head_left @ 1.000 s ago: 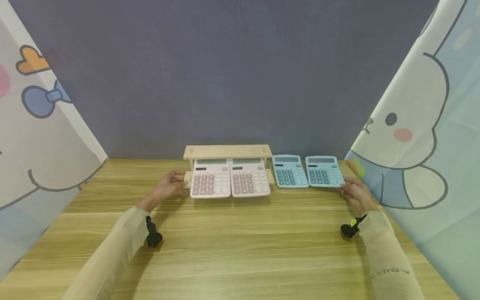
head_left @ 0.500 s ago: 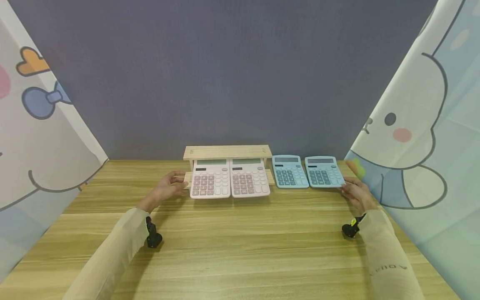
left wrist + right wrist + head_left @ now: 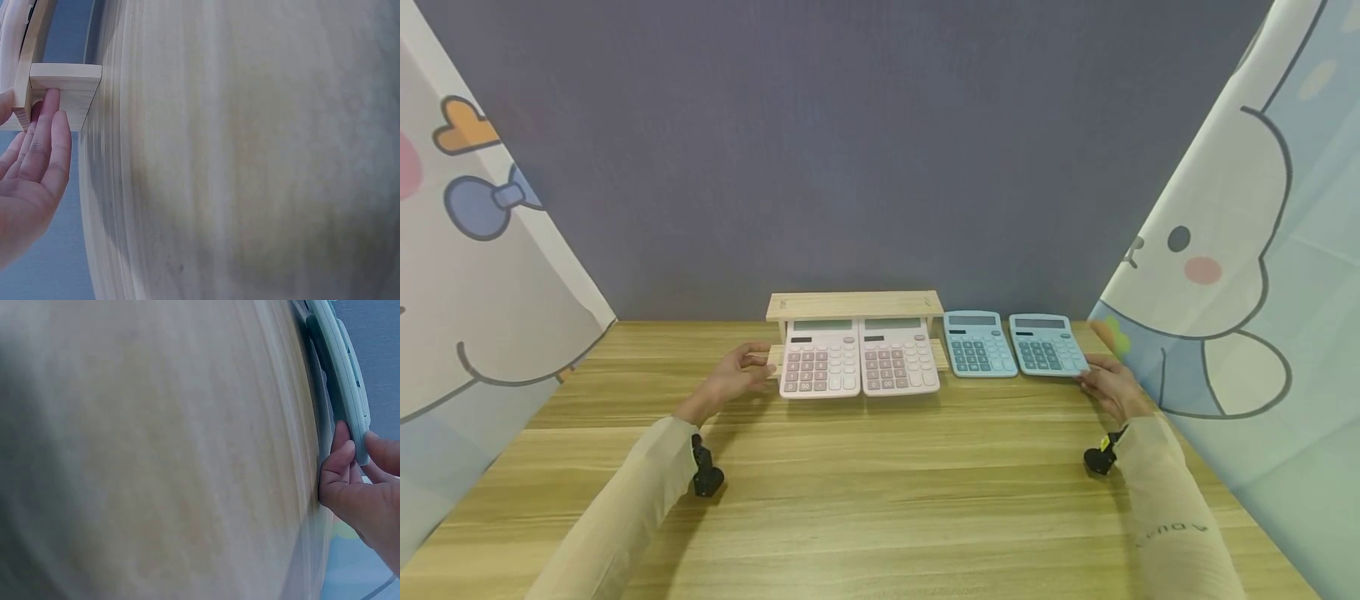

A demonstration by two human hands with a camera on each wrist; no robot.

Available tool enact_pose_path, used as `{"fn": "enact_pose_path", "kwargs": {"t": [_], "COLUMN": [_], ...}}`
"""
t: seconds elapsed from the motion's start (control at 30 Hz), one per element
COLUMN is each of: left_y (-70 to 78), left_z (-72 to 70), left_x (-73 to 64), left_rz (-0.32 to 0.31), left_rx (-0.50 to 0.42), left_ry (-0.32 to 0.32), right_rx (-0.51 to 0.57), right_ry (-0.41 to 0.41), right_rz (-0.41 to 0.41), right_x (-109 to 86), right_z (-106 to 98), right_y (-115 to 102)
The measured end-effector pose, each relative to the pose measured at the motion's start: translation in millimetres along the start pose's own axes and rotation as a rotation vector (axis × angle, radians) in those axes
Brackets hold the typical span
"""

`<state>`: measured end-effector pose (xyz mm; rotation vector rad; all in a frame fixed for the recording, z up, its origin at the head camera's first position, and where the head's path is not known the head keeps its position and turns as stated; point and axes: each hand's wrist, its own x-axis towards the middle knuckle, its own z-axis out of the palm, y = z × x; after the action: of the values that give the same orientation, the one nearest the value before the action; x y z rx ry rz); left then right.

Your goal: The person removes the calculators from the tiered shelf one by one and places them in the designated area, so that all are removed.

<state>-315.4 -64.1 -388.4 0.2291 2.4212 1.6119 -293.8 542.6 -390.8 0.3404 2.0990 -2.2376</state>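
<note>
Blue calculator (image 3: pixel 1047 346), rightmost on the table (image 3: pixel 880 500), is pinched at its near corner by the right hand (image 3: pixel 1111 387) (the left hand (image 3: pixel 730 377) pinches the wooden stand (image 3: pixel 853 306)), and a slack grip could let it slip.

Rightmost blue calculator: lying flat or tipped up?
Tipped up. In the right wrist view, the right hand pinches the rightmost blue calculator by its near end, fingers underneath, with a gap between that end and the table.

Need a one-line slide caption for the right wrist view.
A right hand pinches a blue calculator by its edge, thumb on top, fingers underneath, above a wooden table.
</note>
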Motion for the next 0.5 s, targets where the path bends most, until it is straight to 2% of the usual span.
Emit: {"fn": "enact_pose_path", "kwargs": {"t": [0.2, 0.4, 0.5], "left_y": [0.3, 0.0, -0.4], "left_z": [0.0, 0.2, 0.3], "left_x": [-0.6, -0.7, -0.6], "left_rz": [-0.009, 0.006, 0.013], "left_rx": [0.007, -0.02, -0.025], "left_ry": [0.006, 0.0, -0.004], "right_rx": [-0.1, -0.234, -0.263], "right_ry": [-0.003, 0.006, 0.006], "right_rz": [0.01, 0.054, 0.063], "right_x": [3.9, 8.8, 11.2], "right_z": [1, 0, -1], "right_y": [1, -1, -1]}}
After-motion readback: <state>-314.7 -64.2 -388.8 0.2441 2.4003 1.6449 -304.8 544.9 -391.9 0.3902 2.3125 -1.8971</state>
